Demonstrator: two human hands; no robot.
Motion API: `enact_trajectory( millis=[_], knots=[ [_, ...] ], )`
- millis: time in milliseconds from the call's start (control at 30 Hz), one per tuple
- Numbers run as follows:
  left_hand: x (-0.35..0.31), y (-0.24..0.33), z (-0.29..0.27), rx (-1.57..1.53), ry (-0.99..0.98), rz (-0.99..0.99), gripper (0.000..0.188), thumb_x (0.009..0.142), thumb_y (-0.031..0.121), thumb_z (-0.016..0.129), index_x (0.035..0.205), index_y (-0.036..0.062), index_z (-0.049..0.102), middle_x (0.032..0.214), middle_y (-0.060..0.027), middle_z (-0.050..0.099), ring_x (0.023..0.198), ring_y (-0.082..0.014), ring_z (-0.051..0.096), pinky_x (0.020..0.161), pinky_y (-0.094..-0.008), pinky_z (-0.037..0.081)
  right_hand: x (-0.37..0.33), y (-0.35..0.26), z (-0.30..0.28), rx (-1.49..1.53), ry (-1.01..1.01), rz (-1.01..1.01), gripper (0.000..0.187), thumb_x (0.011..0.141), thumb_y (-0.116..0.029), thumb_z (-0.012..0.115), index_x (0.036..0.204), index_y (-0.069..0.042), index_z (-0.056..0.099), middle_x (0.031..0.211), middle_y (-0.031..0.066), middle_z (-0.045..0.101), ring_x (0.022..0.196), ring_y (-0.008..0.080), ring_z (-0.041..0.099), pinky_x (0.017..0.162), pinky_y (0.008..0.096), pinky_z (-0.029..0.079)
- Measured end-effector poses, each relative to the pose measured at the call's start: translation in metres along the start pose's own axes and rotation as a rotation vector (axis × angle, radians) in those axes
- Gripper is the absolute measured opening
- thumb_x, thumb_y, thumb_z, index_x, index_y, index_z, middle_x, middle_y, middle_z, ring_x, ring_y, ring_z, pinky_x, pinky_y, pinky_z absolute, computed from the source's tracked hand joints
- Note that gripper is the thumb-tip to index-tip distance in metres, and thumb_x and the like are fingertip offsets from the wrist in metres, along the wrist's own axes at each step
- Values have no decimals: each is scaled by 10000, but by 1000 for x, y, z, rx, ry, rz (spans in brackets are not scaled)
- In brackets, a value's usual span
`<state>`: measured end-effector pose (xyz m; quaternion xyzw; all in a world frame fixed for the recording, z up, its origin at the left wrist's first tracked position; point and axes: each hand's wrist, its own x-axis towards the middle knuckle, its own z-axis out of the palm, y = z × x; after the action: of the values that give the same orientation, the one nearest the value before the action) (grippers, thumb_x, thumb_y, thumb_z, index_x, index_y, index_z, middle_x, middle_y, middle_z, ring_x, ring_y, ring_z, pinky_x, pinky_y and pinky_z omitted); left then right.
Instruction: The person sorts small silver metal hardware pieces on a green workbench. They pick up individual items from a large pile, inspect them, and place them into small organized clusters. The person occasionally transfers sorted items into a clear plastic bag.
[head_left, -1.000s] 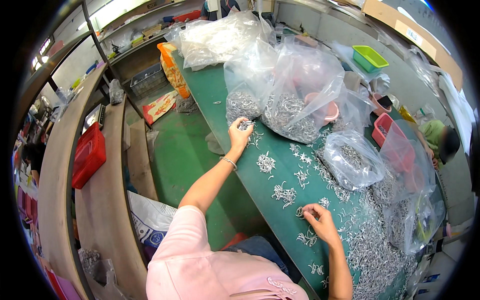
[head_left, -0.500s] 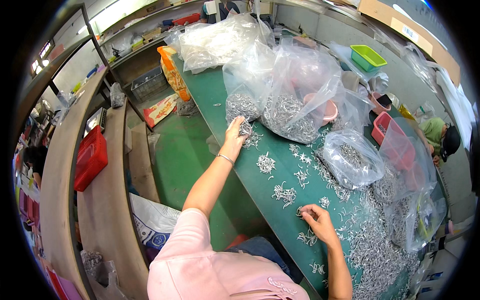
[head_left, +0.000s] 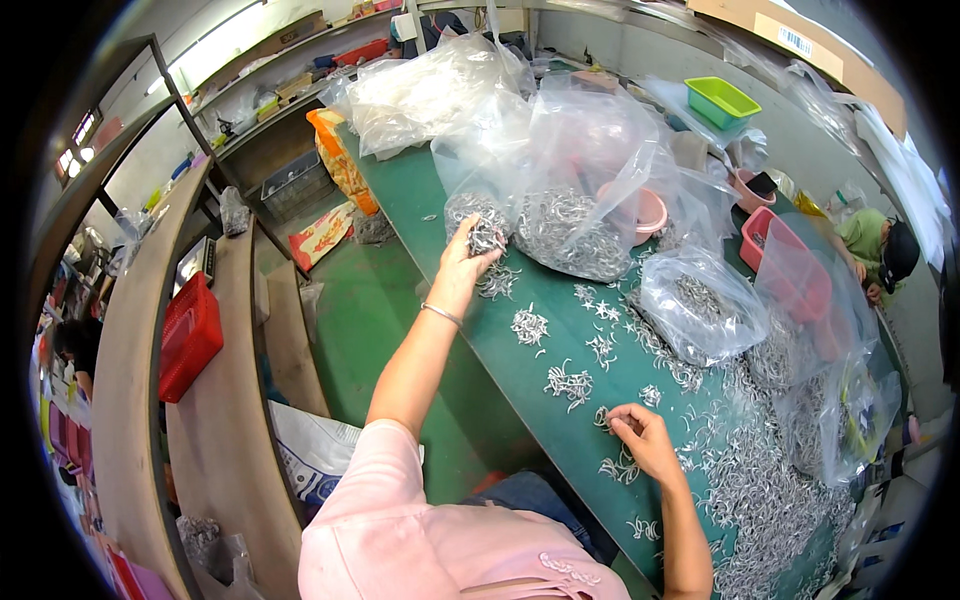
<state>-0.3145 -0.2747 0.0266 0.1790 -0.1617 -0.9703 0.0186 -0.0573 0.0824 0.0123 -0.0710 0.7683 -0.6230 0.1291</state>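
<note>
My left hand (head_left: 462, 262) is stretched out to the far side and closed around a handful of small curved silvery metal pieces (head_left: 486, 237). It is beside a clear plastic bag (head_left: 474, 205) partly filled with the same pieces. Under the hand lies a loose pile (head_left: 497, 283) of them. My right hand (head_left: 646, 440) is low over the green table (head_left: 520, 375), its thumb and fingertips together at a small cluster of pieces (head_left: 602, 417); what they pinch is partly hidden. Small piles (head_left: 530, 326) of pieces run along the table between both hands.
A larger clear bag (head_left: 570, 235) of pieces and an open bag (head_left: 700, 305) stand beyond the piles. Loose pieces (head_left: 760, 490) spread across the near right. Pink basins (head_left: 757, 240) and a green basin (head_left: 722, 100) are farther back. A person (head_left: 870, 250) is at the right.
My left hand has lifted slightly with the metal pieces, and more of the handful shows. My right hand has barely moved. The whole view has shifted a little.
</note>
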Motion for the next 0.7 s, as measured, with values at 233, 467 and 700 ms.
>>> enact_trajectory(
  millis=[233,467,700],
  knots=[
    [-25,24,102,-18,-208,18,251,828,83,756,1007,37,586,948,-170,622,906,-345,599,798,-532,513,-5,0,-7,93,-13,24,150,954,-68,623,1070,18,663,918,20,674,834,76,611,741,231,493],
    [-44,12,229,-38,-465,-29,257,836,74,746,1024,32,576,962,-153,619,909,-352,582,824,-540,491,-3,7,-5,74,-41,36,156,961,-83,621,1075,16,659,947,40,688,849,86,621,769,239,504],
    [-27,-46,286,84,-304,2,232,817,24,749,974,39,580,933,-143,630,857,-316,584,779,-551,488,-5,1,-6,114,-40,22,158,961,-87,621,1077,14,658,936,39,691,852,83,621,763,234,499]
  ],
)
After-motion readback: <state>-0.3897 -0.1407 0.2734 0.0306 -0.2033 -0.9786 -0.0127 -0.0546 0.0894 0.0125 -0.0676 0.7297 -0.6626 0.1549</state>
